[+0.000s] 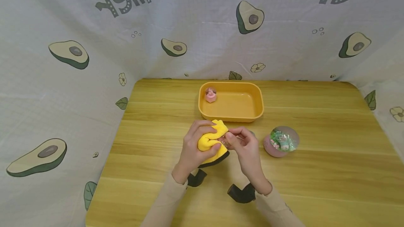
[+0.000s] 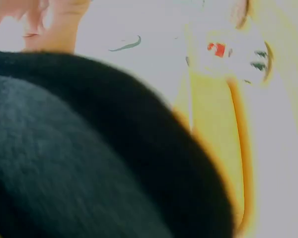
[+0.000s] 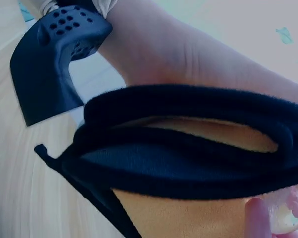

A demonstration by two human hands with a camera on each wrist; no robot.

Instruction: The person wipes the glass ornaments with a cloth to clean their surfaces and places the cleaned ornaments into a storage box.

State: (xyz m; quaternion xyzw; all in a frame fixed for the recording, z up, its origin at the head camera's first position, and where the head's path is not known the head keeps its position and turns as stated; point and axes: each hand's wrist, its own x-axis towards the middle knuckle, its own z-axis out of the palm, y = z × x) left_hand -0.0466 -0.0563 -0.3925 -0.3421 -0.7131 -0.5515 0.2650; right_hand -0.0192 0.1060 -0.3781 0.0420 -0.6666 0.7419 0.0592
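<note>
Caught between the two grips, just right of the left one and against the fingertips of the right: a small clear object, mostly covered by fingers and fabric, with something pink in or behind the clear part in the right wrist view. Folded partly around that object: a yellow cloth with a dark edge, bunched inside the left grip and reaching toward the right grip.

At left, curled fingers and thumb, full of cloth. At right, narrow, with thumb and fingers pinched on the clear object; impossible to tell whether also on the cloth's corner. Pressed near the clear object in the right wrist view, a fingertip.

Just past the right grip's knuckles, a greenish item, mostly hidden. Farther to the right of that grip, near but apart, a pink-based globe with green and white contents. Straight beyond both grips, an orange-yellow tray, with a small pink trinket in the left far corner. Beneath everything, a wood-grain bench; beyond, an avocado-print curtain.
</note>
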